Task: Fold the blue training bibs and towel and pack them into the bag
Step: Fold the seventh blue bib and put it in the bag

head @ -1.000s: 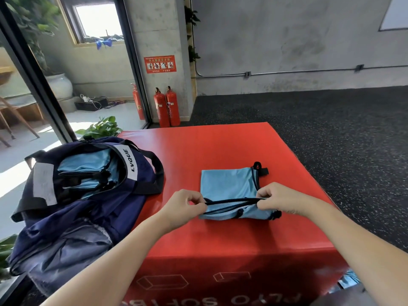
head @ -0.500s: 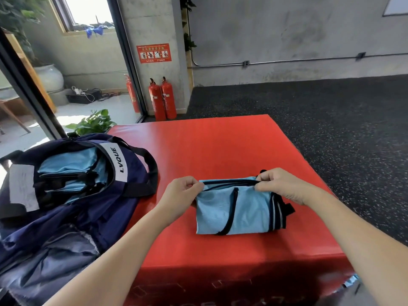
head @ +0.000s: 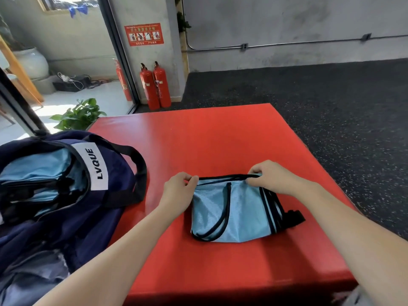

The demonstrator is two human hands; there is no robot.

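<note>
A folded light-blue training bib [head: 231, 213] with black trim lies on a red padded mat [head: 220, 140]. The left hand [head: 178, 193] and right hand [head: 271, 177] each pinch a far corner of it. Just left, a navy LVQUE bag [head: 72, 191] sits open, holding more blue fabric.

Bright window daylight, wide-angle edge distortion
</note>
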